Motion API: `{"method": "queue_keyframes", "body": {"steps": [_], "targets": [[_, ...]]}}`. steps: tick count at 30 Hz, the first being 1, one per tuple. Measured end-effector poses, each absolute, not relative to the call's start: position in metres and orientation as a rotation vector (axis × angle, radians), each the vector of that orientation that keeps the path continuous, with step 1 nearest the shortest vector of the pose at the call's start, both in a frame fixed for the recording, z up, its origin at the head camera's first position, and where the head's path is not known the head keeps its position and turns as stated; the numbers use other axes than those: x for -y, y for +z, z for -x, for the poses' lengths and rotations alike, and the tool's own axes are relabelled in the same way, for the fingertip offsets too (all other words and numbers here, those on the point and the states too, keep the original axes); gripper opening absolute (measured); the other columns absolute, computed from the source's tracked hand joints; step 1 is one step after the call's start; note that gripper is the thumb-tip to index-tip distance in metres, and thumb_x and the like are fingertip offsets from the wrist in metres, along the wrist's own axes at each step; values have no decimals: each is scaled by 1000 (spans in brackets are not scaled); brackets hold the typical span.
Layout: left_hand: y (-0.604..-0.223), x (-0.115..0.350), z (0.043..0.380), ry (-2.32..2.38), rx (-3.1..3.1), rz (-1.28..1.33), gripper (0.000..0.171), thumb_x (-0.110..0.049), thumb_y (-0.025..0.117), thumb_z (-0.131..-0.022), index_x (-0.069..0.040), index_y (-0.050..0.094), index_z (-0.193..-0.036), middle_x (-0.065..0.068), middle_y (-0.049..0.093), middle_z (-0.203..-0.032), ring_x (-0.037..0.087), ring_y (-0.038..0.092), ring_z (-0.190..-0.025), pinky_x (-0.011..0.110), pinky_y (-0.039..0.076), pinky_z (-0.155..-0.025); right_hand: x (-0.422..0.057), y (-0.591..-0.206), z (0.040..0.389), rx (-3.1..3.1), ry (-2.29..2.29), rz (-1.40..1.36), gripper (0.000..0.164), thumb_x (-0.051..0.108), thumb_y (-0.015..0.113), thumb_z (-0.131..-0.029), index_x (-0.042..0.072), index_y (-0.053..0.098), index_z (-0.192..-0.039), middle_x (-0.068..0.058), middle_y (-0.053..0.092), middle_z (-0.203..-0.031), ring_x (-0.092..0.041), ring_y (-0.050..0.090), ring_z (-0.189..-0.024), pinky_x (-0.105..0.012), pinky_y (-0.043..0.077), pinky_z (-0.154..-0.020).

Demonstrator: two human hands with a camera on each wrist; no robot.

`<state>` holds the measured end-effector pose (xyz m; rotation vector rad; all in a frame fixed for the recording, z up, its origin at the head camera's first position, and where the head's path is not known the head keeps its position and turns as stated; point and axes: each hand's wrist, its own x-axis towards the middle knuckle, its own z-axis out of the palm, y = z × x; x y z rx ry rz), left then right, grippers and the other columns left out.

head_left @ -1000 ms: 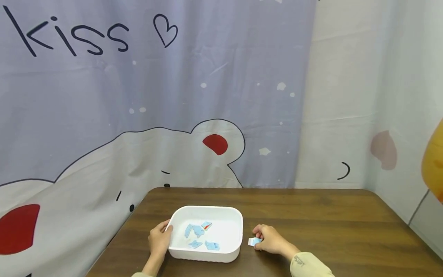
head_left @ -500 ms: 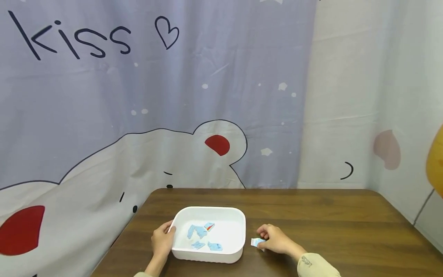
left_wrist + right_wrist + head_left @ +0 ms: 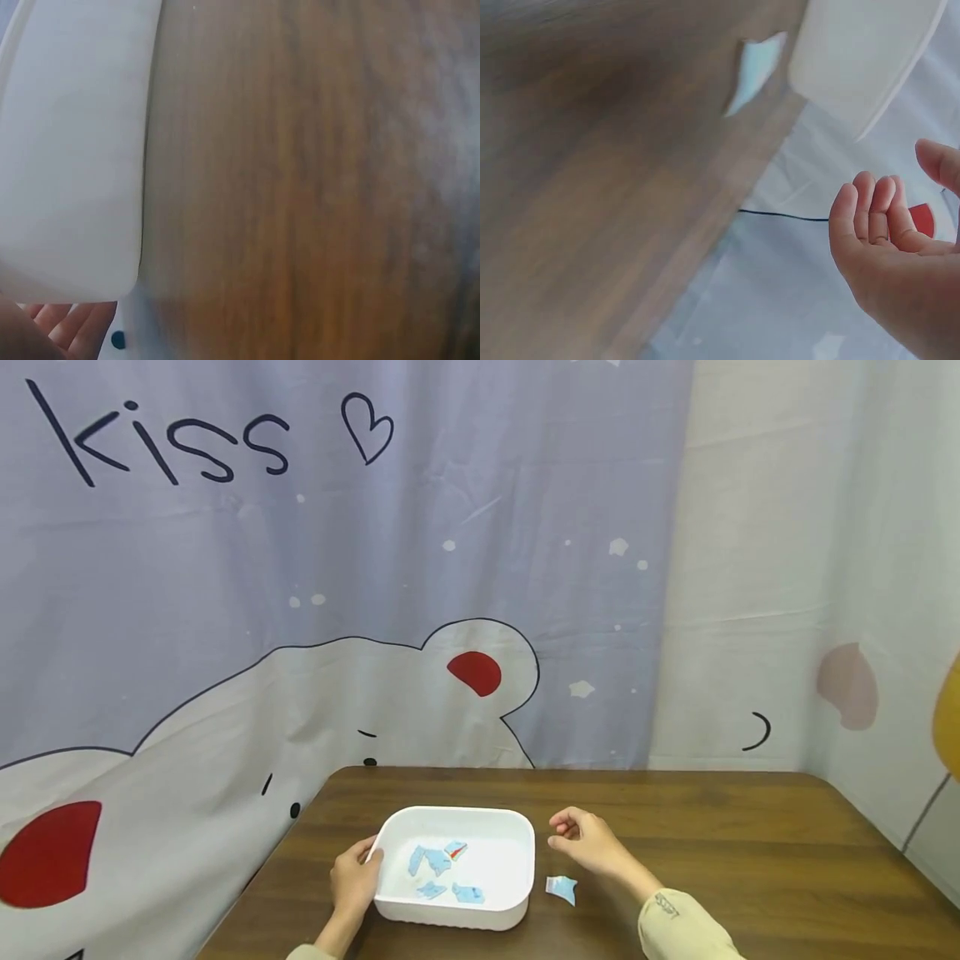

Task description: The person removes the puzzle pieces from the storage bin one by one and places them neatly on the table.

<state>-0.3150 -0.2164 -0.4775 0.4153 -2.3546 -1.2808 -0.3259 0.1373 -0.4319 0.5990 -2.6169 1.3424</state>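
Note:
A white plastic bin [image 3: 450,916] sits on the table, and my left hand [image 3: 355,878] grips its left side, thumb at the rim. In the left wrist view, the fingers [image 3: 84,330] show past the end of the bin wall. Several torn-looking light-blue scraps [image 3: 468,894] lie inside the bin; one has a red mark. Another light-blue scrap [image 3: 562,888] lies on the wood just right of the bin. Above and beyond it hovers my right hand [image 3: 592,845], fingers loosely curved and holding nothing. The right wrist view shows that hand [image 3: 900,255] apart from the scrap and the bin.
The brown wooden table [image 3: 712,843] stretches away to the right and behind the bin. A printed curtain [image 3: 480,527] with a bear drawing and lettering hangs behind the table's far edge.
My right hand has let go of the light-blue scrap and lifted away from it, leaving it on the table. My left hand keeps its grip on the bin.

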Motion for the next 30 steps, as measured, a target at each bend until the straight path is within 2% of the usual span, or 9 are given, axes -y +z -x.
{"method": "queue_keyframes", "body": {"steps": [8,16,21,27,30], "targets": [[-480,216,317,-1274,2331,-412,34,-14,59,-89,-1,68,-118,26,65,-120,48,58,-117,57,45,-91,-99,-420,327,2549,1424,-647,26,10,69,-84,-6,61,-103,-12,63,-91,-12,58,-80,-19,48,-71],[-481,218,315,-1303,2310,-427,34,-14,59,-89,-1,68,-118,25,66,-120,47,58,-118,55,45,-92,-57,-426,326,2570,1452,-738,28,11,70,-82,-4,62,-104,-15,64,-94,-15,59,-85,-17,47,-71],[-480,216,315,-1315,2306,-432,34,-14,59,-89,0,68,-118,26,65,-120,47,58,-118,56,45,-93,-36,-432,325,2559,1498,-781,29,8,72,-79,-8,62,-102,-15,63,-90,-14,58,-81,-17,46,-69],[-480,216,314,-1329,2299,-444,34,-14,59,-89,-1,68,-119,25,65,-121,47,58,-119,56,44,-94,-20,-443,327,2573,1581,-741,33,7,71,-77,-11,62,-103,-21,64,-91,-13,57,-78,-17,45,-67],[-480,217,314,-1321,2306,-451,34,-15,59,-89,-2,68,-119,25,65,-121,47,58,-119,56,43,-92,-14,-449,328,2590,1616,-712,33,5,72,-76,-10,62,-103,-20,64,-91,-12,57,-79,-17,45,-68]]}}
